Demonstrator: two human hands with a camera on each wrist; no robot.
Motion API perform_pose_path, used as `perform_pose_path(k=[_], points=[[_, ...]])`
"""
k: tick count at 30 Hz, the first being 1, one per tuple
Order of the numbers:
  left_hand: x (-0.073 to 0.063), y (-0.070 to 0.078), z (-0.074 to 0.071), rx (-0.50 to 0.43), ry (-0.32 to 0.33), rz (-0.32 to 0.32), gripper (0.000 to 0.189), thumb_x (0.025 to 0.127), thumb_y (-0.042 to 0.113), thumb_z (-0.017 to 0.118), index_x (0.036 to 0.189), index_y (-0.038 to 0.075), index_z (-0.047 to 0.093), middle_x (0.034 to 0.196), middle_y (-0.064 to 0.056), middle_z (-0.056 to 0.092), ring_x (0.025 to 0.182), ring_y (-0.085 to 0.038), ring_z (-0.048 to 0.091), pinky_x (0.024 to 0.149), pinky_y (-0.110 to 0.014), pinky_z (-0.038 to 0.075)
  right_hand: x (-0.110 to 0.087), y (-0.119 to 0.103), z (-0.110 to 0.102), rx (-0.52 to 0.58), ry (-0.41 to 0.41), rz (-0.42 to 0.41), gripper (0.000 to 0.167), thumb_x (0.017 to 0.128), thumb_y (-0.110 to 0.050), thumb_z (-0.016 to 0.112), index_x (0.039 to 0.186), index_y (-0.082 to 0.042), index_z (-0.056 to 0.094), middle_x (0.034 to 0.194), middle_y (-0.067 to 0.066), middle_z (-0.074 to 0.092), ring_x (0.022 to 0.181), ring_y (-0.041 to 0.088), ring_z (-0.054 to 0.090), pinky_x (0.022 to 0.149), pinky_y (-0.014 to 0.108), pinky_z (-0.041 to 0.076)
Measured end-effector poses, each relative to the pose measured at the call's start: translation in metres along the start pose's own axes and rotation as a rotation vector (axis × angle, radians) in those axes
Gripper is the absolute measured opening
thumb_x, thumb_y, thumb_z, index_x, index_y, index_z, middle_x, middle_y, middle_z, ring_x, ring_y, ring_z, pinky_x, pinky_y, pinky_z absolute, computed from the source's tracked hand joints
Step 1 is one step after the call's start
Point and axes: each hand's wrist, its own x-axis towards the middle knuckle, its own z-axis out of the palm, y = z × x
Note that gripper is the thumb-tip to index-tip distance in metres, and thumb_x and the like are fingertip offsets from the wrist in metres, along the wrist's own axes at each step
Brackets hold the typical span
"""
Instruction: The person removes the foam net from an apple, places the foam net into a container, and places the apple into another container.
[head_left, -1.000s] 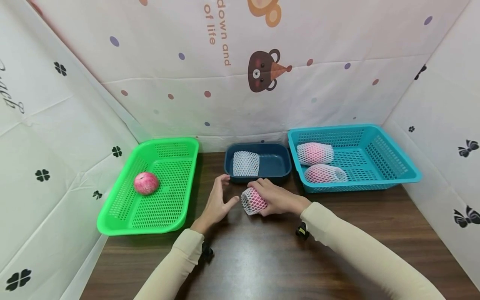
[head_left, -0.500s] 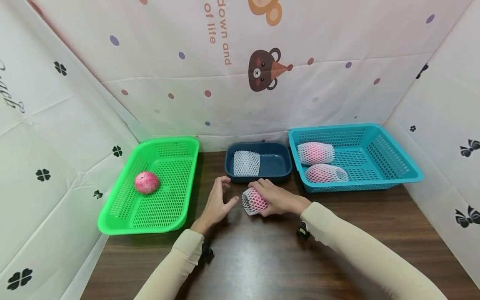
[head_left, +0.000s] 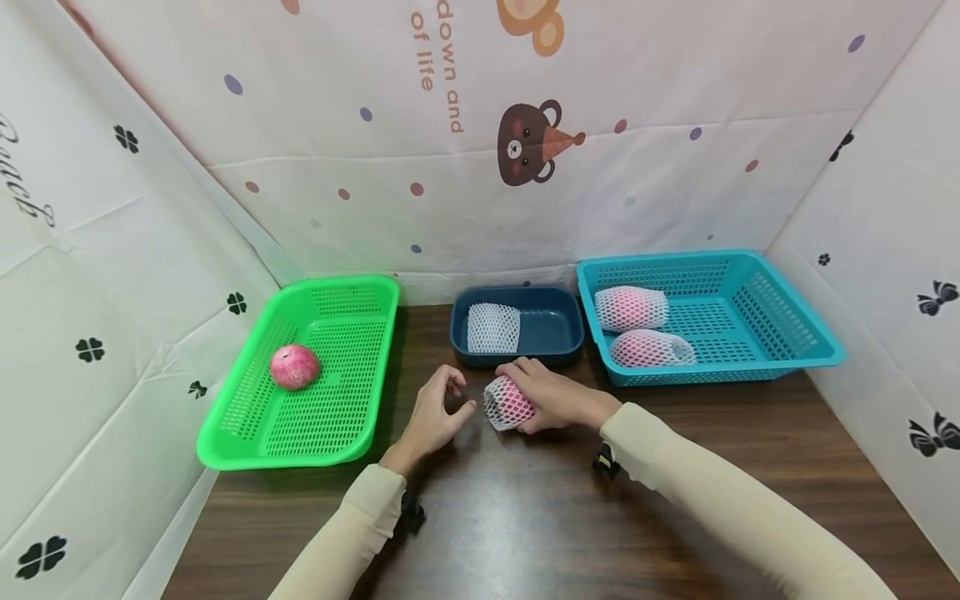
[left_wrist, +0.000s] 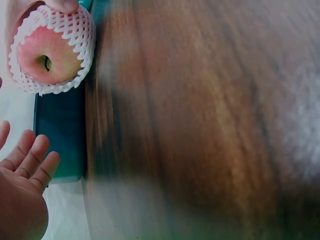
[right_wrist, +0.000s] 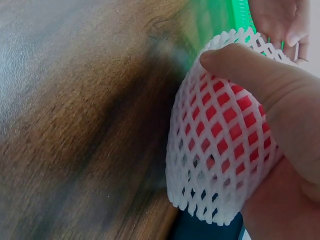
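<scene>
My right hand grips an apple in a white foam net sleeve, over the table in front of the dark blue tray. The sleeve's open end faces left, and the left wrist view shows the apple's stem hollow through it. My left hand is just left of the sleeve, apart from it, fingers loosely bent and holding nothing. In the blue tray lies a flat white foam net. One bare red apple sits in the green basket on the left.
At the back right stands a turquoise basket holding two netted apples, one behind and one in front. A patterned white cloth hangs behind and along both sides. Brown wooden table spreads out before the containers.
My left hand has drawn slightly down and its fingers have bent a little more. The right hand and the netted apple have hardly moved.
</scene>
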Motion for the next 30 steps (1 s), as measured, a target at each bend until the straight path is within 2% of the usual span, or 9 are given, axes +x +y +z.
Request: perform_pose_path(k=[4,8,11,18,25,30], points=[[-0.003,0.003,0.002,0.003,-0.026,0.014,0.024,0.086,0.001,0.075,0.105,0.005,0.06,0.096,-0.012,0.065,0.085,-0.023,0.062,0.077,-0.039,0.056,-0.002,-0.001,0.0,0.005,0.013,-0.014,0.091,0.079,-0.027,0.089,0.152,-0.009,0.038,0.143,0.009,0.044,0.127,0.024,0.044,0.105,0.043,0.047],[-0.005,0.004,0.005,0.022,-0.043,0.062,0.013,0.086,0.001,0.074,0.098,0.004,0.067,0.089,0.0,0.066,0.078,-0.015,0.064,0.07,-0.033,0.057,-0.004,0.0,0.001,0.004,0.022,-0.012,0.094,0.079,-0.027,0.09,0.155,-0.011,0.035,0.147,0.009,0.042,0.13,0.024,0.042,0.107,0.043,0.046],[-0.006,0.003,0.007,0.04,-0.031,0.099,0.008,0.086,0.002,0.072,0.093,0.006,0.071,0.088,0.004,0.067,0.078,-0.012,0.063,0.069,-0.03,0.056,-0.005,0.0,0.001,-0.003,0.042,-0.021,0.097,0.079,-0.026,0.09,0.156,-0.011,0.034,0.15,0.009,0.039,0.131,0.025,0.04,0.107,0.044,0.045],[-0.005,0.002,0.009,0.055,-0.005,0.148,0.007,0.088,0.003,0.072,0.091,0.008,0.075,0.091,-0.001,0.071,0.082,-0.011,0.065,0.071,-0.033,0.057,-0.008,0.001,0.001,-0.045,0.117,-0.074,0.099,0.078,-0.025,0.09,0.158,-0.01,0.033,0.153,0.012,0.037,0.135,0.028,0.039,0.109,0.046,0.044],[-0.005,0.001,0.011,0.081,0.02,0.162,0.009,0.087,0.004,0.076,0.095,0.008,0.077,0.097,0.001,0.073,0.091,-0.012,0.069,0.076,-0.035,0.059,-0.013,0.0,0.0,-0.05,0.153,-0.072,0.097,0.079,-0.025,0.09,0.157,-0.011,0.035,0.154,0.012,0.037,0.136,0.028,0.039,0.109,0.047,0.045],[-0.005,0.001,0.015,0.099,0.047,0.186,0.012,0.087,0.005,0.079,0.099,0.008,0.079,0.103,-0.002,0.076,0.097,-0.015,0.072,0.085,-0.037,0.06,-0.015,0.002,0.001,-0.055,0.19,-0.075,0.098,0.078,-0.027,0.091,0.157,-0.012,0.036,0.155,0.011,0.038,0.136,0.028,0.04,0.109,0.048,0.045]])
